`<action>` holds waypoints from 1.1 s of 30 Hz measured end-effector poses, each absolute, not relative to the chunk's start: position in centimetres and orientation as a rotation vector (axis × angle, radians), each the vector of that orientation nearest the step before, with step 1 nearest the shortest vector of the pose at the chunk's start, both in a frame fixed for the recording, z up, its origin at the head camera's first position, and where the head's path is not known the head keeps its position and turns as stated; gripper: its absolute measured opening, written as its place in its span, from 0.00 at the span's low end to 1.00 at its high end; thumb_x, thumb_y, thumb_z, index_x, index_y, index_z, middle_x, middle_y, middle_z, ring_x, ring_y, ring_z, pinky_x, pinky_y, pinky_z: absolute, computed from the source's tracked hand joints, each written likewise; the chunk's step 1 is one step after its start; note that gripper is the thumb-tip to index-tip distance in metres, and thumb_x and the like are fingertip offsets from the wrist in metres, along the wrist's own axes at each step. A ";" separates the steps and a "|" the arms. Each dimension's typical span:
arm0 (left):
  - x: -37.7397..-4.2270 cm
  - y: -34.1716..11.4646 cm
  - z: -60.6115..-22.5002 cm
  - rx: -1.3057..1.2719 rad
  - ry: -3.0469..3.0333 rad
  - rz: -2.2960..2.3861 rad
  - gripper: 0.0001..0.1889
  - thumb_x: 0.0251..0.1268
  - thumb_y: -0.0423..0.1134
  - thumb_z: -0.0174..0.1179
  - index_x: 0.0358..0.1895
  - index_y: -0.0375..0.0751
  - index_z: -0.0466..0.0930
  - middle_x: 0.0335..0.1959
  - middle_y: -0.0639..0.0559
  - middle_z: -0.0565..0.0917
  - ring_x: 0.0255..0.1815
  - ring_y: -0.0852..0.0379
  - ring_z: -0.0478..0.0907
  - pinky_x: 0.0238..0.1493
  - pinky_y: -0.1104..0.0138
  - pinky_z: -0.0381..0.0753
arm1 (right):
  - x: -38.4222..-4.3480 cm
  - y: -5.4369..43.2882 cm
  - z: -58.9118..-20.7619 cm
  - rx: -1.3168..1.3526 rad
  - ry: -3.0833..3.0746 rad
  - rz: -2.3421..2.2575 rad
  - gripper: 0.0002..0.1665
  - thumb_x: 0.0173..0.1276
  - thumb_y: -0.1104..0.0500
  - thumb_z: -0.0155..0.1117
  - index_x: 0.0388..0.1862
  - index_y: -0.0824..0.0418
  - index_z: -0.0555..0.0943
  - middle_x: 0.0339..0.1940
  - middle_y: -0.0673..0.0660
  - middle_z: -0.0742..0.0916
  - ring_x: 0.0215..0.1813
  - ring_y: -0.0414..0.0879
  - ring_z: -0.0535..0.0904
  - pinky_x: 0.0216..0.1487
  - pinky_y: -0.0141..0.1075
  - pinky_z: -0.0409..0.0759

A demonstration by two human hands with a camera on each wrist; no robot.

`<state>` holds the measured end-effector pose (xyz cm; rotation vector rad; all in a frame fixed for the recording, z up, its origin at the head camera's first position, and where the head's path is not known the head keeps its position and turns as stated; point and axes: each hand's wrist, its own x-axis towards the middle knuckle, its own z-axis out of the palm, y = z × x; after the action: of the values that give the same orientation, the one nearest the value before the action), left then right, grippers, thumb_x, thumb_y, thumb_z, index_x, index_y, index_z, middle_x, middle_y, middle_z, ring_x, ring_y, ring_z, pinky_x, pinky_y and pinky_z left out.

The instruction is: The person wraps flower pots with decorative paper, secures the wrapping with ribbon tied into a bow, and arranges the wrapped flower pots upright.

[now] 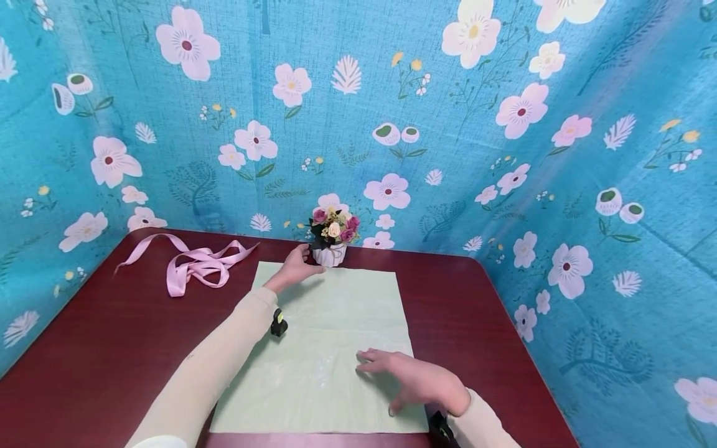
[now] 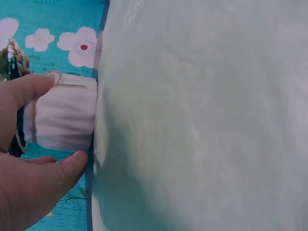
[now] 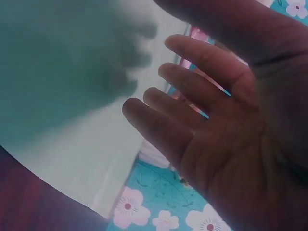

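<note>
A small white ribbed flowerpot of pink and cream flowers stands at the far edge of a pale green sheet. My left hand is at the pot's left side, thumb and fingers apart. In the left wrist view one digit overlaps the pot near its rim, and another lies right beside its wall. Over the sheet's near right part, my right hand hovers with spread, slightly bent fingers. The right wrist view shows the bare palm and a shadow on the sheet.
A tangled pink ribbon lies at the back left of the dark red table. Blue flowered cloth rises behind the table and along its sides. Wrist cameras sit on both wrists.
</note>
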<state>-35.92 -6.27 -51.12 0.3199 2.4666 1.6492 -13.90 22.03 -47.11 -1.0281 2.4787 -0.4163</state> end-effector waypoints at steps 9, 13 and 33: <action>-36.8 -4.3 -51.8 0.222 2.470 1.804 0.35 0.62 0.35 0.70 0.69 0.30 0.65 0.67 0.31 0.73 0.67 0.37 0.72 0.65 0.49 0.74 | -12.6 21.8 -48.0 -1.101 2.487 -0.360 0.60 0.38 0.60 0.89 0.74 0.54 0.72 0.80 0.53 0.68 0.81 0.52 0.61 0.72 0.37 0.70; -37.4 -3.7 -52.0 0.159 2.470 1.858 0.33 0.61 0.38 0.71 0.67 0.32 0.68 0.64 0.34 0.75 0.64 0.40 0.73 0.63 0.49 0.75 | -12.6 21.7 -48.1 -1.098 2.506 -0.318 0.61 0.39 0.60 0.89 0.76 0.55 0.70 0.81 0.54 0.67 0.81 0.53 0.60 0.72 0.37 0.70; -39.1 -1.6 -52.7 0.060 2.435 2.063 0.43 0.50 0.37 0.79 0.71 0.35 0.69 0.67 0.37 0.77 0.71 0.43 0.71 0.71 0.55 0.70 | -12.8 21.1 -48.2 -1.049 2.492 -0.234 0.63 0.40 0.59 0.89 0.77 0.58 0.68 0.79 0.53 0.69 0.80 0.49 0.63 0.75 0.36 0.66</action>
<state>-39.08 -1.63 -52.68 0.0596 2.4348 2.0625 -12.84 21.10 -48.23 -1.0492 2.4921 -0.2342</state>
